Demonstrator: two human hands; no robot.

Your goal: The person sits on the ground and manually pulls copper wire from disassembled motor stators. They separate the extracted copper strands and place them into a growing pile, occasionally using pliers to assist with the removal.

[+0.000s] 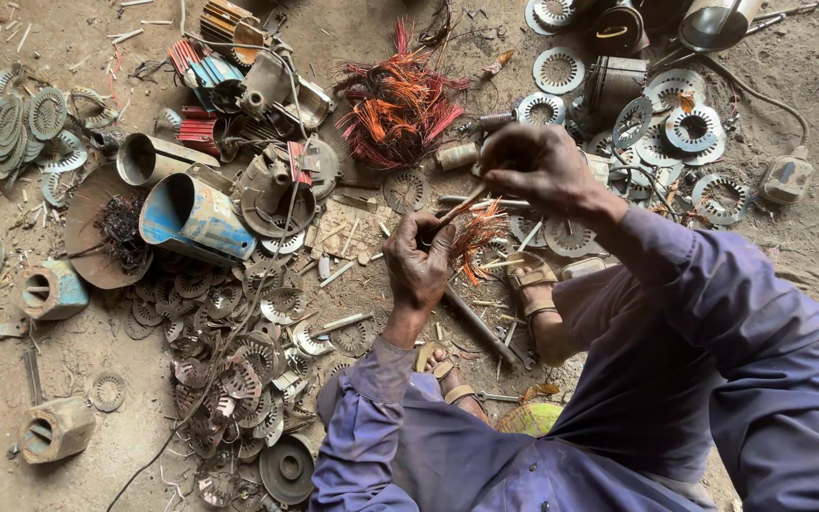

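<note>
From my seat at the feed, the biggest thing I see is the dirt floor [68,474], strewn with scrap. Next in size is the person's blue work clothing, the sleeves filling the lower right. Left of centre lies a blue metal cylinder [193,218] on its side, open mouth toward the upper left, with a grey tube [149,157] just beside it. Above the hands sits a heap of red and orange copper wire [398,106]. A spread of toothed steel stator discs [239,351] runs down the lower left, and more discs [684,133] lie at the upper right. Two sandalled feet rest on the ground under the arms.

Smaller now: my left hand [417,258] is curled shut around the base of a small bundle of copper wire [478,235], which fans out to the right, held above the floor between both hands. My right hand [533,166] is closed, fingers pinched on a thin stick-like tool [462,205] that slants down into the bundle at the left fist
</note>
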